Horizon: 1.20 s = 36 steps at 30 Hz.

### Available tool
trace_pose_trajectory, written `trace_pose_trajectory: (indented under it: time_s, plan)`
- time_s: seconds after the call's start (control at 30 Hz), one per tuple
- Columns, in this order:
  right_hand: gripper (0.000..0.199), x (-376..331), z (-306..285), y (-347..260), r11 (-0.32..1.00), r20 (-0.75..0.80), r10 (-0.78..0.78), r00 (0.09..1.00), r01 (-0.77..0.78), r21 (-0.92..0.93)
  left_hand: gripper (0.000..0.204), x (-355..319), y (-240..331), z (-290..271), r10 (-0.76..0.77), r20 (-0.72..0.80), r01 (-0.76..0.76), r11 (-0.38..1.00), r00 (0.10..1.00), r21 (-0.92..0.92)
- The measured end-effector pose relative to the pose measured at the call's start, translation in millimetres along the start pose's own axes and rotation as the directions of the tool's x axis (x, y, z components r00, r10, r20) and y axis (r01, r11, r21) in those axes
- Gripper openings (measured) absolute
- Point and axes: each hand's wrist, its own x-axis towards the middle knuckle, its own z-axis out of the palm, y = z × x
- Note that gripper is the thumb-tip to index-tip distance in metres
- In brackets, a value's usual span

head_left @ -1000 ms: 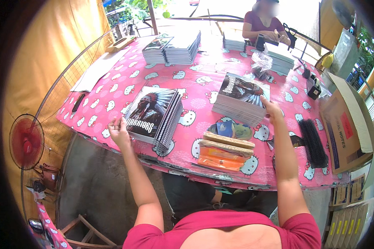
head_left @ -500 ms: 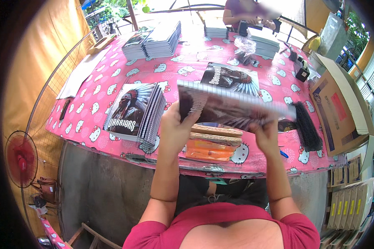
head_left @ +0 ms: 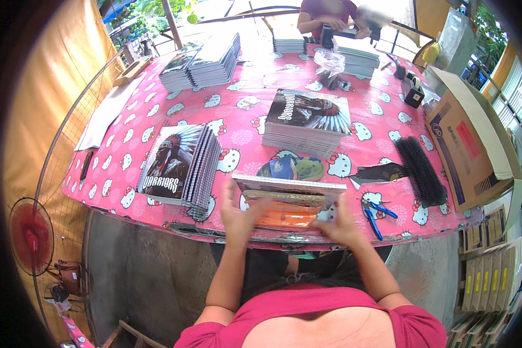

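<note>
A thin stack of spiral-less notebooks [head_left: 293,184] stands on edge near the front of the table, its pale page edges facing up. My left hand [head_left: 238,219] grips its left end, the thumb blurred over the near side. At the right end, my right hand [head_left: 341,223] holds the stack with its fingers bent round the corner. Right in front of the notebooks lies a wooden block [head_left: 290,199] with an orange plastic-wrapped bundle [head_left: 287,214]. A pile of notebooks with a feather-headdress cover [head_left: 310,113] sits farther back. More such notebooks [head_left: 171,162] lie fanned at the left.
Blue-handled pliers [head_left: 377,217] and black spiral coils [head_left: 420,171] lie at the right, beside an open cardboard box [head_left: 467,151]. Notebook stacks [head_left: 214,61] stand at the back left. Another person [head_left: 327,20] works across the pink table. A red fan [head_left: 32,236] stands left.
Both hands have lowered the notebooks from above the table to its front edge, turning them on edge. The pile behind and the pliers now show more fully. The view has shifted slightly.
</note>
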Motion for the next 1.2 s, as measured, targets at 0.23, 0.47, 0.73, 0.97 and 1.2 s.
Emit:
trace_pose_trajectory:
  time_s: [0.23, 0.47, 0.73, 0.97, 1.2]
  plan:
    - [0.073, 29.1, -56.3, 7.1, 0.873, 0.050, -0.378, 0.924, 0.374, -0.314, 0.086, 6.0, 3.7, -9.1, 0.170, -0.010, -0.168, 0.980, 0.985, 0.109]
    - [0.031, 113.6, -223.8, 74.0, 0.468, -0.698, -0.040, 0.715, -0.603, -0.646, 0.054, -18.1, 121.1, 10.8, 0.661, 0.175, -0.407, 0.625, 0.729, -0.666]
    - [0.021, 125.2, -222.0, 75.9, 0.316, -0.513, 0.143, 0.846, -0.531, -0.786, 0.013, -50.3, 214.0, 28.9, 0.936, 0.352, 0.212, 0.342, 0.010, -0.915]
    - [0.025, 90.1, -181.6, 21.0, 0.772, -0.425, -0.296, 0.855, -0.048, -0.634, 0.022, -56.3, 152.9, 67.5, 0.866, 0.415, 0.263, 0.484, -0.278, -0.834]
    - [0.022, 4.4, -105.1, -84.1, 0.925, -0.211, -0.353, 0.911, 0.306, -0.226, 0.024, -35.2, 105.2, 69.2, 0.481, 0.640, -0.739, 0.640, 0.599, 0.210]
